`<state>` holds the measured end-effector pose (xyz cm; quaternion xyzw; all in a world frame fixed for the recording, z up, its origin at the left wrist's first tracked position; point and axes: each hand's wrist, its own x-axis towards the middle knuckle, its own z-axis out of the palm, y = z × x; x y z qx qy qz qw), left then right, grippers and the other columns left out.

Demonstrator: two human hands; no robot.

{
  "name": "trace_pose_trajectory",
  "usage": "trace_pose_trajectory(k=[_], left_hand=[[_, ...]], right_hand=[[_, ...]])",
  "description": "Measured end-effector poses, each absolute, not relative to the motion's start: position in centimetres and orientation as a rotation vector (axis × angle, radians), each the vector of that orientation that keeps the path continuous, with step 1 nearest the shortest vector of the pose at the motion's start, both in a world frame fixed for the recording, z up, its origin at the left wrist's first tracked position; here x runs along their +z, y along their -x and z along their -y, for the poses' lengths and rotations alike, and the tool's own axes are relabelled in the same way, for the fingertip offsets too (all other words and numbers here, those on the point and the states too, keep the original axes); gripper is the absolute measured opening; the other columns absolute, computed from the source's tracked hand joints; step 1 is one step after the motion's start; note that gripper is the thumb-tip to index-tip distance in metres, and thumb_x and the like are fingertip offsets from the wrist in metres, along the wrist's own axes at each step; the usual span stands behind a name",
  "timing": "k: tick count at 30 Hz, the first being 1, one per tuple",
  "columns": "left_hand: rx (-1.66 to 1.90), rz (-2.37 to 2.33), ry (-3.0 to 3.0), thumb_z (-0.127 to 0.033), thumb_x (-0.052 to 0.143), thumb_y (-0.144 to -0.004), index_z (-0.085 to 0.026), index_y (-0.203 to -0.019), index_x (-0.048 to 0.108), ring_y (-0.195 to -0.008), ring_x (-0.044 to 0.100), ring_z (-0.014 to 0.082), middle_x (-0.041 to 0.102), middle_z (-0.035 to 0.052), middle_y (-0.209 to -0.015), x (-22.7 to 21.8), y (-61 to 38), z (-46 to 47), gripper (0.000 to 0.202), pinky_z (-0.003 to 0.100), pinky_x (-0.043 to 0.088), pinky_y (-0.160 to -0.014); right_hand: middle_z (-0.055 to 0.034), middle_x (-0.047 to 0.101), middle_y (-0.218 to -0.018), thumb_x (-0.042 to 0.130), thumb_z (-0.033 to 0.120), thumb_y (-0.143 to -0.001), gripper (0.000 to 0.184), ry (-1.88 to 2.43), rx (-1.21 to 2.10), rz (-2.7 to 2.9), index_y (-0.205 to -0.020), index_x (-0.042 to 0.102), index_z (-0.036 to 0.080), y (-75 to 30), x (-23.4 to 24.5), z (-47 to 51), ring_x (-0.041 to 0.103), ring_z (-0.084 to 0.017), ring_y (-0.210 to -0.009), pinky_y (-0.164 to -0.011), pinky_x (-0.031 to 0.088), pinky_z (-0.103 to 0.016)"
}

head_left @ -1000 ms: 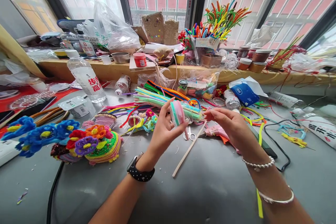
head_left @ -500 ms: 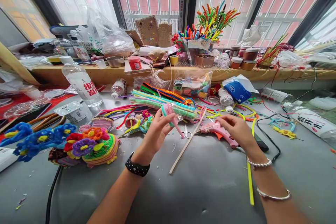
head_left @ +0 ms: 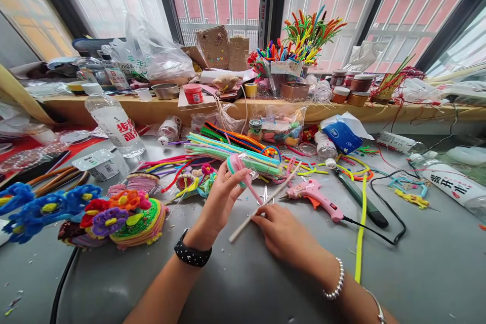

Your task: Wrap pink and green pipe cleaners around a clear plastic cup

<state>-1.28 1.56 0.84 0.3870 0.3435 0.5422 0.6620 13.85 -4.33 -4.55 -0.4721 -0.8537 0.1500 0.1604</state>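
Observation:
My left hand [head_left: 220, 200] grips a small clear plastic jar [head_left: 248, 164] laid on its side, with pink and teal pipe cleaner [head_left: 236, 164] wound around one end. A loose pink tail hangs from the winding. My right hand [head_left: 284, 230] reaches across in front, fingertips closed at a thin pale stick [head_left: 243, 228] lying slantwise on the table. Behind those fingertips lie small scissors [head_left: 267, 196], partly hidden. To the right, a pink glue gun [head_left: 313, 196] rests on the table, with nobody's hand on it.
Pipe-cleaner flowers [head_left: 110, 217] sit at left, near an upright water bottle [head_left: 116, 124]. A pipe-cleaner bundle [head_left: 235, 154] lies behind my hands. At right are a dark green cutter-like tool [head_left: 360, 200], a yellow strip [head_left: 361, 233], a black cord [head_left: 374, 235] and a lying bottle [head_left: 450, 179].
My right hand has left the glue gun and come left and nearer, to the pale stick, which has turned slightly. My left hand still holds the jar, tilted a little differently.

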Motion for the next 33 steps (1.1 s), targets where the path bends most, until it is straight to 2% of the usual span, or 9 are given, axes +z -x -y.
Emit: trace_pose_trajectory(k=[4, 8, 11, 14, 17, 21, 25, 33], left_hand=[[1.237, -0.764, -0.875, -0.025, 0.071, -0.069, -0.023, -0.102, 0.054, -0.091, 0.058, 0.0117, 0.06, -0.0017, -0.097, 1.0, 1.3, -1.5, 0.038, 0.024, 0.045, -0.081], [1.244, -0.764, -0.875, -0.025, 0.073, -0.067, -0.023, -0.102, 0.054, -0.093, 0.059, 0.0138, 0.06, -0.0014, -0.093, 1.0, 1.4, -1.4, 0.04, 0.027, 0.045, -0.084], [1.218, -0.804, -0.903, -0.026, 0.074, -0.065, -0.025, -0.105, 0.053, -0.097, 0.059, 0.0168, 0.059, -0.0002, -0.097, 1.0, 1.4, -1.3, 0.046, 0.03, 0.045, -0.086], [1.16, -0.839, -0.951, -0.025, 0.075, -0.063, -0.026, -0.111, 0.051, -0.104, 0.058, 0.0194, 0.058, 0.0026, -0.107, 0.9, 1.3, -1.0, 0.053, 0.031, 0.043, -0.089], [1.118, -0.835, -1.041, -0.026, 0.076, -0.063, -0.025, -0.118, 0.047, -0.104, 0.057, 0.0203, 0.057, 0.0054, -0.111, 0.6, 1.0, -0.9, 0.061, 0.033, 0.041, -0.092], [1.069, -0.873, -1.227, -0.027, 0.076, -0.062, -0.024, -0.12, 0.045, -0.104, 0.056, 0.0217, 0.051, 0.0075, -0.115, 0.0, 0.6, -0.7, 0.066, 0.033, 0.045, -0.087], [0.935, -0.835, -1.347, -0.025, 0.077, -0.061, -0.026, -0.12, 0.045, -0.108, 0.053, 0.0244, 0.051, 0.0077, -0.117, -0.5, 0.3, -0.5, 0.067, 0.033, 0.049, -0.08], [0.857, -0.74, -1.526, -0.025, 0.072, -0.068, -0.029, -0.126, 0.036, -0.116, 0.047, 0.0254, 0.047, 0.0088, -0.127, -1.1, 0.1, -0.1, 0.069, 0.037, 0.046, -0.089]], right_hand=[[-0.0125, 0.058, -0.125, 0.045, 0.003, -0.075, 0.045, 1.311, 0.415, 2.368, -0.116, 0.06, 0.017, -13.2, -5.3, 4.1, 0.052, -0.029, -0.111, -0.092, 0.043, -0.047], [-0.0093, 0.067, -0.107, 0.047, 0.005, -0.076, 0.035, 1.296, 0.456, 2.167, -0.101, 0.065, 0.019, -13.6, -4.7, 3.4, 0.059, -0.024, -0.099, -0.088, 0.046, -0.042], [-0.012, 0.068, -0.099, 0.043, 0.02, -0.085, 0.025, 1.372, 0.479, 1.836, -0.098, 0.064, 0.016, -15.1, -3.0, 2.3, 0.06, -0.023, -0.093, -0.085, 0.046, -0.042], [-0.0117, 0.067, -0.096, 0.038, 0.04, -0.09, 0.035, 1.369, 0.613, 1.568, -0.097, 0.063, 0.015, -16.1, -1.0, 1.1, 0.061, -0.021, -0.086, -0.077, 0.049, -0.036], [-0.0091, 0.07, -0.087, 0.044, 0.048, -0.086, 0.04, 1.282, 0.827, 1.471, -0.086, 0.067, 0.014, -15.7, 0.0, 0.6, 0.062, -0.019, -0.083, -0.077, 0.048, -0.033], [-0.0067, 0.071, -0.086, 0.058, 0.044, -0.078, 0.031, 1.156, 1.085, 1.399, -0.083, 0.07, 0.016, -14.7, -0.4, 1.2, 0.062, -0.018, -0.083, -0.076, 0.048, -0.03], [-0.0062, 0.071, -0.087, 0.061, 0.042, -0.077, 0.028, 1.053, 1.226, 1.318, -0.085, 0.072, 0.017, -15.1, -1.0, 2.0, 0.061, -0.019, -0.085, -0.08, 0.047, -0.031], [-0.0051, 0.072, -0.091, 0.063, 0.038, -0.077, 0.024, 0.938, 1.325, 1.293, -0.09, 0.075, 0.022, -16.1, -0.8, 2.9, 0.06, -0.02, -0.09, -0.087, 0.044, -0.034]])
